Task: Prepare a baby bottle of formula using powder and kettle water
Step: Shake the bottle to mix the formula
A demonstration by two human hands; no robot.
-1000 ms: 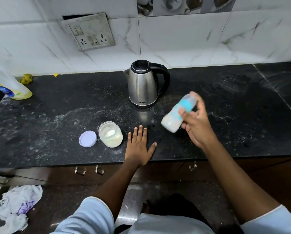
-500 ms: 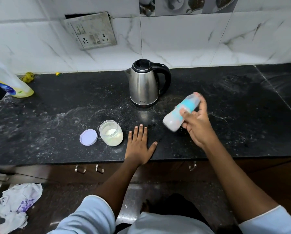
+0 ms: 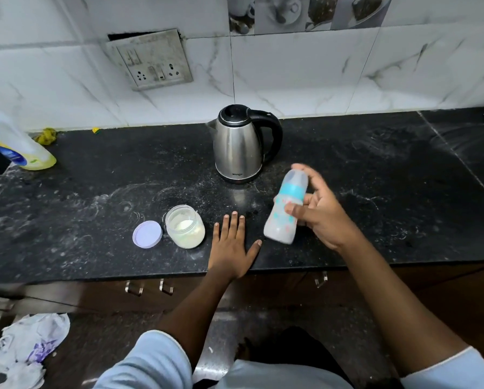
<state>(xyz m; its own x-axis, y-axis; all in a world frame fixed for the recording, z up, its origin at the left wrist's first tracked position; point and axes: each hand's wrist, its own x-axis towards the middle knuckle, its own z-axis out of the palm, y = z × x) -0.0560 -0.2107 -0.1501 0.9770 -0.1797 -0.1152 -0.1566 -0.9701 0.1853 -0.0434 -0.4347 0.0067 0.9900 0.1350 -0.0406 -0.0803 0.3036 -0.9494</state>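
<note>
My right hand point(image 3: 323, 217) grips a capped baby bottle point(image 3: 284, 209) with a teal collar and milky white liquid inside, held above the black counter point(image 3: 94, 220) and leaning slightly. My left hand point(image 3: 232, 245) lies flat on the counter near its front edge, fingers straight, holding nothing. An open jar of white formula powder point(image 3: 185, 226) stands just left of that hand, with its lilac lid point(image 3: 147, 234) lying beside it. A steel electric kettle point(image 3: 242, 144) with a black handle stands behind, lid closed.
A yellow and white cleaner bottle point(image 3: 13, 141) stands at the counter's far left. A switch and socket plate point(image 3: 151, 60) is on the tiled wall. Crumpled cloth point(image 3: 27, 349) lies on the floor at lower left. Drawer handles point(image 3: 148, 287) sit below the counter edge.
The bottle in my right hand has swung from a strong lean to more nearly upright, its base moving lower and nearer me. My left hand has stayed flat on the counter.
</note>
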